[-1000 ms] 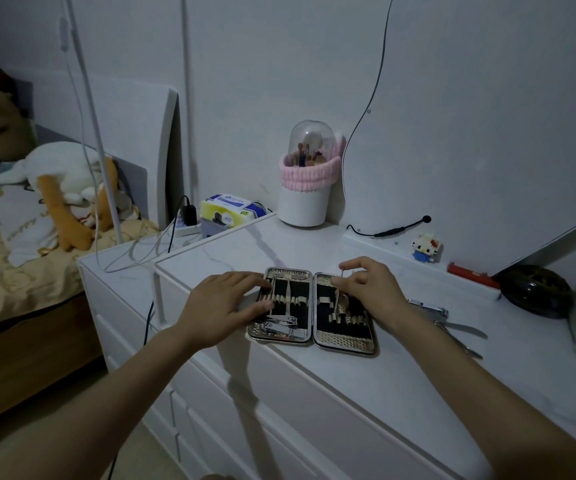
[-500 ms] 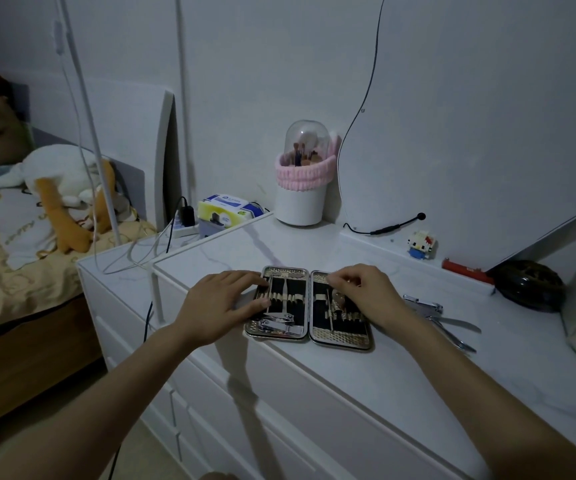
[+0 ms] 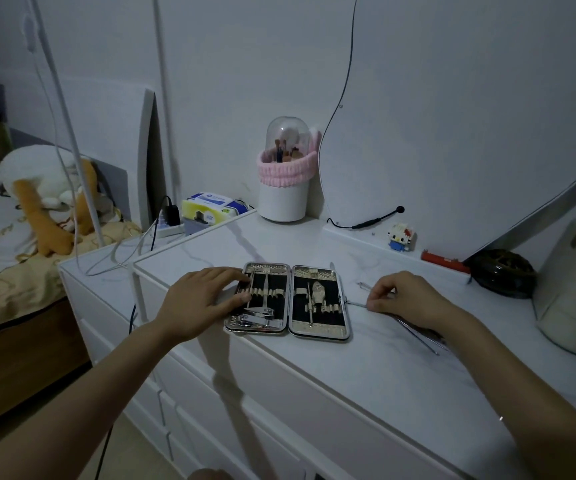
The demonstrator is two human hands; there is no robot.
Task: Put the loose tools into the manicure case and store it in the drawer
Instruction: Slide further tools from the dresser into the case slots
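The open manicure case lies mid-bench, left hand flat on it, fingers straight. At its three o'clock, right hand pinches a thin tool; it may slip.

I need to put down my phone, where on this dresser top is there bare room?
Bare marble lies between the manicure case and the brush holder, and along the front edge right of the case. Crowded: loose tools under the right hand.
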